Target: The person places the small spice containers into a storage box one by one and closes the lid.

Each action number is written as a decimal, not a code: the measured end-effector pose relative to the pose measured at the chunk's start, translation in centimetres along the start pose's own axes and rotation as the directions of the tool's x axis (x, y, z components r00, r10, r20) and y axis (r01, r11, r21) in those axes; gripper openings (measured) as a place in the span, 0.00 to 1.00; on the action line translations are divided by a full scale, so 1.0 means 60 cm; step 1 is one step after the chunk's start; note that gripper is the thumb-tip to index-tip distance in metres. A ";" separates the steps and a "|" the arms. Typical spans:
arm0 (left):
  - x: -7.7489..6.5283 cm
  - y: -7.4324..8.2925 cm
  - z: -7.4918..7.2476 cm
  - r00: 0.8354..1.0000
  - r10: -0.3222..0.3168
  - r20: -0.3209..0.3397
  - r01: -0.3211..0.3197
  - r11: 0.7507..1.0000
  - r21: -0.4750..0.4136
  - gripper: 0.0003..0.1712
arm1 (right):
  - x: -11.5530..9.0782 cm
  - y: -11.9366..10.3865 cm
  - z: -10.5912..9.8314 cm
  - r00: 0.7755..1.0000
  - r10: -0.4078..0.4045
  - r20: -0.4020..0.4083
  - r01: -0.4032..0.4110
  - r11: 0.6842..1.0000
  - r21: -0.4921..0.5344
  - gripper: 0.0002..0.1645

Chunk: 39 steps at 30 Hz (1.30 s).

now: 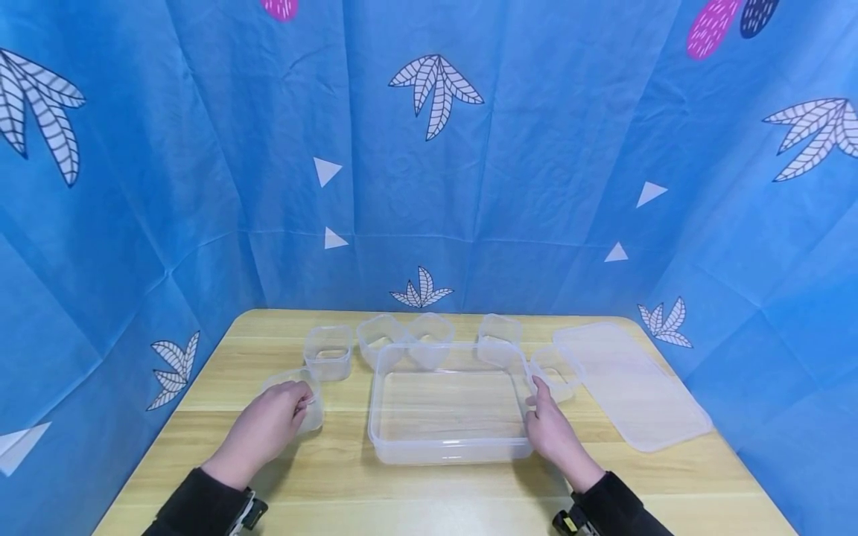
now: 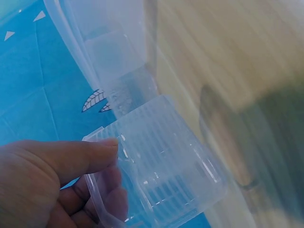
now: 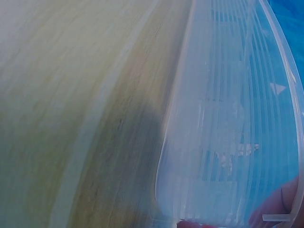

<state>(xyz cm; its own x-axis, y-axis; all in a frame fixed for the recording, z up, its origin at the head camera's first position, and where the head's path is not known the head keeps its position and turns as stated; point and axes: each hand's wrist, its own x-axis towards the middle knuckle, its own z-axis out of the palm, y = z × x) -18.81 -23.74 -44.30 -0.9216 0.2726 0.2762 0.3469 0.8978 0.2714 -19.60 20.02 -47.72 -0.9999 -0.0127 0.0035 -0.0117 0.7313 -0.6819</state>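
Observation:
My left hand (image 1: 268,420) pinches the rim of a small clear plastic container (image 2: 175,161) between thumb and fingers. In the left wrist view that container is tilted, its ribbed wall facing the camera. My right hand (image 1: 553,430) grips the right side of a large clear rectangular storage box (image 1: 456,452), which stands open-topped in the middle of the wooden table. Seen from the right wrist, the long ribbed wall of the box (image 3: 204,133) fills the right half, with fingers (image 3: 280,202) at its near end.
Several more small clear containers stand behind the box, one at the left (image 1: 328,365) and one at the back right (image 1: 499,329). Another container (image 1: 559,383) lies beside my right hand. A flat translucent lid (image 1: 633,387) rests at the right. Blue patterned cloth (image 1: 429,193) hangs around the table (image 1: 375,499).

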 end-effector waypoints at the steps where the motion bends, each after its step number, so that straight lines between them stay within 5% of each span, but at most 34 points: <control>1: 0.000 0.001 -0.002 1.000 0.006 -0.005 -0.006 1.000 0.002 0.09 | 0.000 0.000 0.000 1.000 0.000 0.001 0.000 1.000 -0.001 0.37; 17: 0.020 0.026 -0.030 0.989 0.124 -0.078 -0.123 0.992 0.026 0.16 | 0.001 0.001 0.000 1.000 -0.010 -0.006 0.010 1.000 -0.005 0.38; 39: 0.062 0.074 -0.058 0.974 0.203 -0.103 -0.202 0.979 0.025 0.07 | 0.002 0.000 0.003 1.000 -0.008 -0.016 0.008 1.000 -0.006 0.38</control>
<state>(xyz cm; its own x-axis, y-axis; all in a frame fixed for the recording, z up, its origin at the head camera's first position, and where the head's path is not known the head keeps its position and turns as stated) -20.08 -19.94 -38.84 -0.8091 0.4124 0.4188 0.5211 0.8328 0.1868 -19.69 19.91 -47.87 -0.9997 -0.0078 0.0210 -0.0200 0.7354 -0.6773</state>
